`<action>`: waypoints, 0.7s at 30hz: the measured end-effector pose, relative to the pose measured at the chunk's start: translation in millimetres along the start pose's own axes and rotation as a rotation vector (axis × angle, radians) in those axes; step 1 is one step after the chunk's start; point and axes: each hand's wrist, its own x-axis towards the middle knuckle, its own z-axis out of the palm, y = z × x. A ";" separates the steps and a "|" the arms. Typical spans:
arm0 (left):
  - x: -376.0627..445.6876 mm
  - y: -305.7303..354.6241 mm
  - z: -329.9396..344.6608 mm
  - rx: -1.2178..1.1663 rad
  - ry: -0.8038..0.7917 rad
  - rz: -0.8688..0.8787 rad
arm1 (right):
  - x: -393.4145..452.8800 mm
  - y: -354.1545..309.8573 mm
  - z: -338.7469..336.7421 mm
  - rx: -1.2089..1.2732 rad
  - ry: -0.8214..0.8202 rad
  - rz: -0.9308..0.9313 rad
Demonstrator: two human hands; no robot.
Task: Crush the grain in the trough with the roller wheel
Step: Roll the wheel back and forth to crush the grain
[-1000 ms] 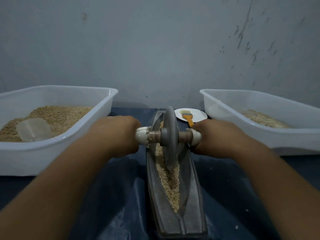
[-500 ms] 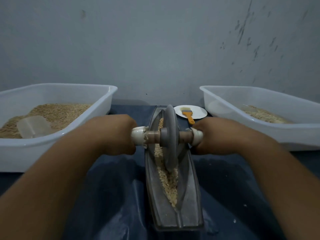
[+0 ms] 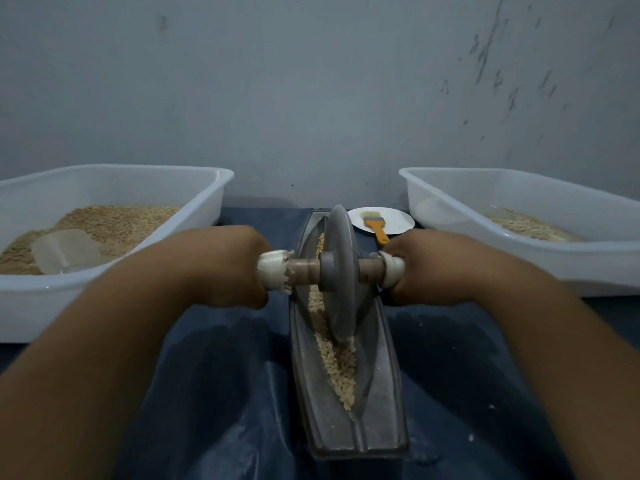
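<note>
While the wheel sits in the trough, this is how things are:

Left hand: the left hand (image 3: 221,266) has its fingers curled tight round the white end of the axle (image 3: 304,271).
Right hand: the right hand (image 3: 433,268) grips the other white end the same way.
Roller wheel: the grey roller wheel (image 3: 341,275) stands on its edge in the middle of the trough (image 3: 374,420), its low rim down in the grain.
Grain: the grain (image 3: 341,372) lies in a thin line along the groove, both near and far of the wheel.
Tubs: a white tub with grain and a clear scoop (image 3: 65,251) sits on the left (image 3: 114,174); another white tub (image 3: 519,178) sits on the right.
Brush: an orange brush (image 3: 377,228) lies on a small plate (image 3: 401,220) behind the trough.
Might go wrong: if one hand pushes harder, the wheel could tip and climb out of the groove.
Might go wrong too: a fast push could throw grain over the trough wall onto the blue cloth (image 3: 214,375).
Also: rolling too far could bump the wheel off the end.
</note>
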 end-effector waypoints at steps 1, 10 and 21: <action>-1.2 0.0 -0.5 0.003 -0.012 0.002 | -1.4 0.4 -1.3 0.020 -0.028 -0.001; -18.9 0.6 -18.6 -0.063 -0.275 -0.004 | -22.8 3.0 -23.1 0.255 -0.426 0.028; -22.8 -1.9 -19.2 -0.086 -0.306 0.008 | -30.0 1.7 -28.9 0.282 -0.479 0.015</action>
